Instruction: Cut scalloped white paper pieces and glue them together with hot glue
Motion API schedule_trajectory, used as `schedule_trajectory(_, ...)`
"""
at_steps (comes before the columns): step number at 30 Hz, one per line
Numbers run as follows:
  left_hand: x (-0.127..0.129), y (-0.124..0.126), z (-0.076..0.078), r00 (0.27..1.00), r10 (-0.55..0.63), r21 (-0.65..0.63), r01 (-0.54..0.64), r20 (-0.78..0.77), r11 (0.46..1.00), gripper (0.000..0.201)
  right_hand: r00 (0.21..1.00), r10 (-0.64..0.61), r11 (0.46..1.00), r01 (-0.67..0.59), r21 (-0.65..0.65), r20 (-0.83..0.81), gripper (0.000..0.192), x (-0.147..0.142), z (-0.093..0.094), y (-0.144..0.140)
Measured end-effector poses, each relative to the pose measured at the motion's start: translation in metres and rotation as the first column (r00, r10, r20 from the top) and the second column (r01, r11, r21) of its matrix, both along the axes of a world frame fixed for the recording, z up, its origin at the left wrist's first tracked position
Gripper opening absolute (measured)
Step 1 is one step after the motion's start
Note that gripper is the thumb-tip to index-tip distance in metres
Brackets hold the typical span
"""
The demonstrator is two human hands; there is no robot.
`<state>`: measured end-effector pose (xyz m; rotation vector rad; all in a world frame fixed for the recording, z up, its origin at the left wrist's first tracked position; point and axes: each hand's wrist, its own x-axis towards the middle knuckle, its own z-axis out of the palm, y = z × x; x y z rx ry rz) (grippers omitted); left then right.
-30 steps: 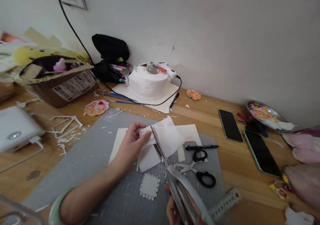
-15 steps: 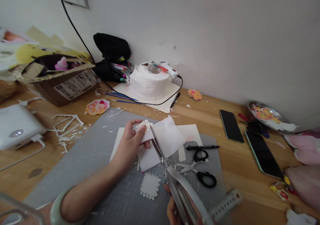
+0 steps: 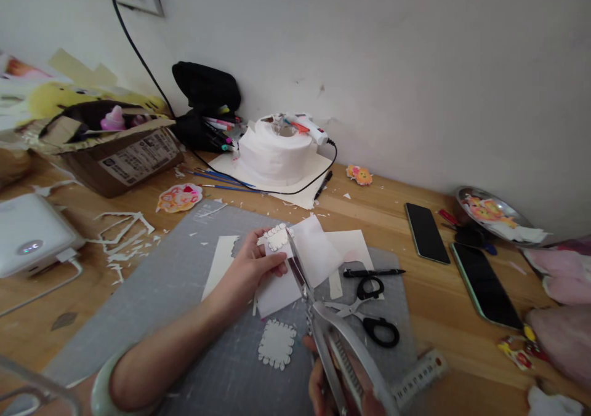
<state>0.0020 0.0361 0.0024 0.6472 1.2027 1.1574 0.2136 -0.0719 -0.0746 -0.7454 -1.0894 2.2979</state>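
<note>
My left hand [image 3: 249, 267] pinches a small paper cutout with a scalloped, drawn edge [image 3: 277, 237] between thumb and fingers. My right hand [image 3: 318, 382], partly hidden at the bottom, is wrapped around the handles of large silver scissors [image 3: 353, 341]. Their blades point up and away, with the tips at the cutout's right edge. Beneath lies a white paper sheet [image 3: 318, 256] on the grey cutting mat [image 3: 175, 287]. A second scalloped cutout [image 3: 277, 344] rests flat nearer me. Black-handled scissors [image 3: 382, 331] and a black pen [image 3: 375, 273] lie to the right.
Two phones [image 3: 427, 232] and a metal bowl of paper pieces [image 3: 501, 216] sit at the right. A ruler [image 3: 420, 376] lies low right. Behind are a large white roll [image 3: 277, 157] with a glue gun on top, and a cardboard box [image 3: 115, 164]. Paper scraps litter the left.
My left hand has shifted slightly and changed its grip; the cutout now sits turned and more exposed above the thumb. The silver scissors have moved slightly right with my right hand.
</note>
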Motion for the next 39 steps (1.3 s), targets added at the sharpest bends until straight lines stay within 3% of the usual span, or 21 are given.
schedule_trajectory(2,0.0,0.001,-0.001,0.999,0.028,-0.023,-0.028,0.019,0.999,0.051,0.995,-0.079,0.996,0.081,0.036,-0.062,0.082,-0.008,0.021,0.022)
schedule_trajectory(5,0.0,0.003,-0.002,0.997,0.072,-0.041,-0.07,0.04,0.997,0.053,0.991,-0.05,0.997,0.057,0.054,-0.12,0.08,-0.014,0.036,0.025)
schedule_trajectory(11,-0.001,0.002,-0.003,0.998,0.067,-0.015,-0.067,0.02,0.998,0.061,0.997,-0.063,0.998,0.064,0.02,-0.047,0.09,-0.013,0.031,0.019)
schedule_trajectory(15,-0.001,0.003,-0.004,0.998,0.056,0.032,-0.055,-0.023,0.998,0.072,0.998,0.012,1.0,-0.01,0.026,-0.057,0.089,-0.009,0.032,0.025)
schedule_trajectory(17,-0.001,0.003,-0.004,0.998,0.039,0.04,-0.037,-0.054,0.998,0.073,0.998,-0.01,0.999,0.013,0.049,-0.059,0.088,-0.01,0.033,0.025)
schedule_trajectory(20,0.0,0.002,-0.004,0.996,0.048,0.031,-0.046,-0.075,0.998,0.066,0.991,-0.109,0.991,0.114,0.074,-0.072,0.082,-0.013,0.033,0.021)
schedule_trajectory(24,0.001,0.001,-0.003,0.996,0.084,0.002,-0.084,-0.027,0.996,0.046,0.993,-0.096,0.993,0.1,0.061,-0.069,0.083,-0.017,0.035,0.019)
schedule_trajectory(31,0.0,0.001,0.0,0.998,-0.038,-0.055,0.034,-0.058,0.998,0.023,0.98,-0.146,0.987,0.153,0.044,-0.136,0.074,-0.016,0.031,0.018)
schedule_trajectory(39,0.0,-0.002,0.003,0.996,0.014,-0.083,-0.021,-0.085,0.996,0.038,0.986,-0.13,0.991,0.132,0.013,-0.104,0.081,-0.017,0.034,0.018)
